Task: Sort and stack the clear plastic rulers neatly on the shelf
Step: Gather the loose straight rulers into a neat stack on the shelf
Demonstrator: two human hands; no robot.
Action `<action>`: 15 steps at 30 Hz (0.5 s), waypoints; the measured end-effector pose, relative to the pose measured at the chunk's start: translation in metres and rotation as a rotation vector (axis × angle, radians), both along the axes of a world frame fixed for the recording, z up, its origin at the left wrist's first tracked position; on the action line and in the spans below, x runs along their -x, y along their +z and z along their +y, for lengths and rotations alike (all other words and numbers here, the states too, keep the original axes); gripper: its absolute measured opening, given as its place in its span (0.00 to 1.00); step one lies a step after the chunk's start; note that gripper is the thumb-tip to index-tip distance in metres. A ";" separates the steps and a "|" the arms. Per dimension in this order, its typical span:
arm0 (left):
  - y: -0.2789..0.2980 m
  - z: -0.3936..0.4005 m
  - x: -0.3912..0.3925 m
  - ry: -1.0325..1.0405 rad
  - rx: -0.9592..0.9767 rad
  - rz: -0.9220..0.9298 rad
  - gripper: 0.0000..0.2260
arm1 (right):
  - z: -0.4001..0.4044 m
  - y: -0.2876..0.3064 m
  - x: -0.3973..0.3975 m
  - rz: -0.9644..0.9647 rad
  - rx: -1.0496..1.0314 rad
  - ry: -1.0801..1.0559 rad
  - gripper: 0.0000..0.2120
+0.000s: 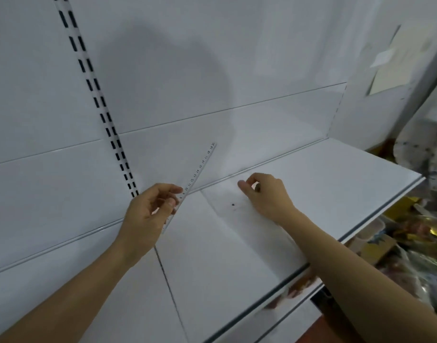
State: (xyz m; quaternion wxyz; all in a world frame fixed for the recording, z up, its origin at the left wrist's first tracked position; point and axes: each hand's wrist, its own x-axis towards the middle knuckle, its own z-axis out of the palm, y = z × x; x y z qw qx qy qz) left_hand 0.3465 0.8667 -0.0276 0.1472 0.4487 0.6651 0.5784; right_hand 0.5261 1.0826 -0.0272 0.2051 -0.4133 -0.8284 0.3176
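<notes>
My left hand [148, 214] holds a clear plastic ruler [200, 167] by its lower end; the ruler slants up and to the right above the white shelf [336, 174], black numbers showing along its edge. My right hand [264, 194] rests on the shelf to the right, fingers curled and pinched close to the surface. A faint clear sheet or stack of clear rulers [227, 206] with a small dark dot lies on the shelf under and beside that hand; its outline is hard to make out.
A slotted upright rail [98, 100] runs down the white back panel at the left. A seam [170, 290] splits the shelf boards. Cluttered packaged goods [415, 243] sit below the shelf's right edge. A paper notice [395, 63] hangs on the right side wall.
</notes>
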 end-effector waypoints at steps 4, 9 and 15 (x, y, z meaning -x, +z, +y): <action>0.001 0.042 -0.030 0.020 0.075 0.293 0.12 | 0.019 0.028 -0.041 0.548 0.552 0.189 0.23; -0.008 0.119 -0.074 0.025 0.010 0.573 0.13 | 0.068 0.033 -0.084 0.592 0.569 0.105 0.11; -0.018 0.200 -0.106 0.130 0.169 0.704 0.19 | 0.161 0.017 -0.139 0.629 0.491 -0.196 0.09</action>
